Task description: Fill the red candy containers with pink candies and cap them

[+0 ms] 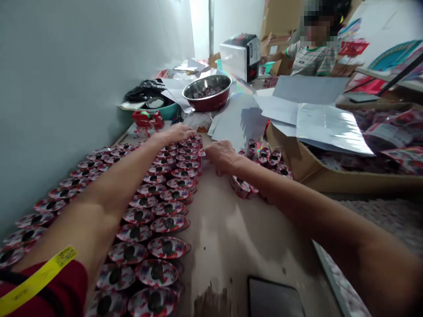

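Note:
Rows of small red cups (167, 223) with printed foil lids and a dark centre cover the left side of the table, running along the wall. My left hand (176, 132) reaches over them and lies flat on the far end of the rows, fingers stretched out. My right hand (222, 155) is at the right edge of the far rows, fingers curled down onto the table; what they hold is hidden. A loose cluster of the same cups (264, 159) lies just right of that hand, some tipped on their sides.
A red metal bowl (208, 91) with dark pieces stands at the back, beside silver sheets (327, 125) laid over a cardboard box (310, 169). A person in a striped shirt (312, 59) sits far back. A dark tablet (274, 297) lies at the near edge.

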The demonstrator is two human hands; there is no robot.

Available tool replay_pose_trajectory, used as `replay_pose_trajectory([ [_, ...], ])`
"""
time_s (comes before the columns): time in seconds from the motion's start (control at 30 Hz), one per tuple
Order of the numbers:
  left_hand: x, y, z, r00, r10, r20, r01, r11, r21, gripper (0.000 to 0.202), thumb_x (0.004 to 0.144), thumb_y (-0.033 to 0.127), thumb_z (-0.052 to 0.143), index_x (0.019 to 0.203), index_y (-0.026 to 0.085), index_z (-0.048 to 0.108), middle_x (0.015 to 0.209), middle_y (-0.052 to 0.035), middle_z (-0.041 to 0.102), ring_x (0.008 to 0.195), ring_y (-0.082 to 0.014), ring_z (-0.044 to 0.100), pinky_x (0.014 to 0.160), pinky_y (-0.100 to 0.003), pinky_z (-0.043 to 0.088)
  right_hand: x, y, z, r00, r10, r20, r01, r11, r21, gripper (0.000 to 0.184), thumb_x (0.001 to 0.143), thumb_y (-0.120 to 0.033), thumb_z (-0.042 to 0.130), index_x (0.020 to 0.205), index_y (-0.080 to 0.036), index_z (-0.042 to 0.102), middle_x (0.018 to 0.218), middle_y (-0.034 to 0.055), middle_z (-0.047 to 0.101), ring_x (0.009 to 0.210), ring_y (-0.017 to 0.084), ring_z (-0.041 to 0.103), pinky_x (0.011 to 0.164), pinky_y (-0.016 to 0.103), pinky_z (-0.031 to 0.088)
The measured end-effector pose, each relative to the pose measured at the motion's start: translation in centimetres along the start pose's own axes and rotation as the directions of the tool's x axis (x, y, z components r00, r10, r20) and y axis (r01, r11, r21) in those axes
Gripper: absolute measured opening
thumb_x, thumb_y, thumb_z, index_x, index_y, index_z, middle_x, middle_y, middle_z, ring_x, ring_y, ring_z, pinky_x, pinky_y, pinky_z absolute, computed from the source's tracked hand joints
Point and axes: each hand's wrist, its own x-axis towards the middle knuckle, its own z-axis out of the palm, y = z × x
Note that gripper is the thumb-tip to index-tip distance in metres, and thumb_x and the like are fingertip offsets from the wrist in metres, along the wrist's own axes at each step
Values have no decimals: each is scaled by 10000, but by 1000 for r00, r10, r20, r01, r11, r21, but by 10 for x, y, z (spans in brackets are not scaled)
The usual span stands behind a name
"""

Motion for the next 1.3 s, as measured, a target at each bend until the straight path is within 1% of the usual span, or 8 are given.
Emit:
replay_pose_trajectory([
  [0.17, -82, 1, -48, 992, -44, -117, 41, 999, -30, 843, 737, 958, 610, 1246, 301, 749, 1162, 153, 751, 1147, -153, 537, 1163, -337, 391, -67, -17, -30, 948, 144, -283, -109, 985, 134, 102, 957, -198, 710, 961, -153, 801, 928, 152, 775, 1160, 362, 710, 927, 408, 510],
  [0.3, -148, 19, -69, 994, -69, -81, 68, 998, -12, 729, 876, 809, 612, 1289, 227, 762, 1021, 76, 757, 976, -83, 559, 1118, -373, 373, -176, -59, -43, 980, 164, -110, -162, 986, 31, 222, 934, -83, 657, 761, -191, 744, 719, 86, 671, 971, 282, 725, 787, 335, 472],
  [0.5, -199, 88, -38, 990, 135, 50, -125, 977, -172, 550, 817, 721, 786, 1126, 267, 816, 901, 64, 782, 835, -109, 583, 1058, -387, 498, -326, -130, 9, 943, 191, 274, -189, 981, -36, 266, 993, -90, 550, 949, -201, 788, 809, 117, 780, 675, 240, 701, 539, 357, 261],
  [0.7, -240, 164, -5, 866, 489, 108, -473, 869, -142, 472, 954, 554, 673, 1257, 213, 795, 1194, -69, 789, 1008, -218, 689, 993, -361, 505, -372, -150, 46, 909, 372, 187, -402, 903, 154, 180, 1032, -160, 589, 1064, -167, 766, 939, 125, 802, 820, 251, 732, 610, 324, 372],
  [0.8, -271, 187, -2, 831, 534, 155, -523, 845, -110, 438, 980, 515, 656, 1286, 228, 783, 1206, -87, 771, 1058, -255, 709, 1002, -363, 492, -383, -122, 41, 850, 516, 106, -454, 616, 644, 195, 1019, -354, 688, 928, -192, 748, 777, 47, 713, 697, 168, 630, 584, 259, 391],
  [0.97, -329, 207, 10, 850, 517, 101, -489, 846, -210, 426, 1002, 534, 656, 1280, 238, 783, 1157, -80, 778, 990, -231, 728, 934, -336, 529, -396, -56, 36, 519, 684, 512, -227, -467, 855, 238, 1027, -107, 532, 811, -178, 606, 702, 2, 549, 560, 79, 478, 482, 144, 430],
  [1.13, -388, 235, 27, 897, 440, 46, -388, 832, -395, 400, 1005, 544, 675, 1241, 243, 794, 1209, -73, 774, 1094, -236, 735, 983, -342, 580, -404, -39, 63, 583, 532, 614, -222, -622, 751, 320, 794, 117, 592, 938, -149, 696, 866, 71, 651, 661, 92, 586, 510, 112, 520],
  [1.3, -416, 256, 46, 980, 186, 77, -125, 862, -491, 418, 951, 510, 757, 1265, 234, 780, 1237, -72, 783, 1114, -249, 742, 1006, -379, 605, -398, -54, 67, 711, 430, 557, -315, -514, 798, 64, 858, -95, 794, 886, -148, 772, 878, 92, 707, 659, 99, 575, 500, 156, 513],
])
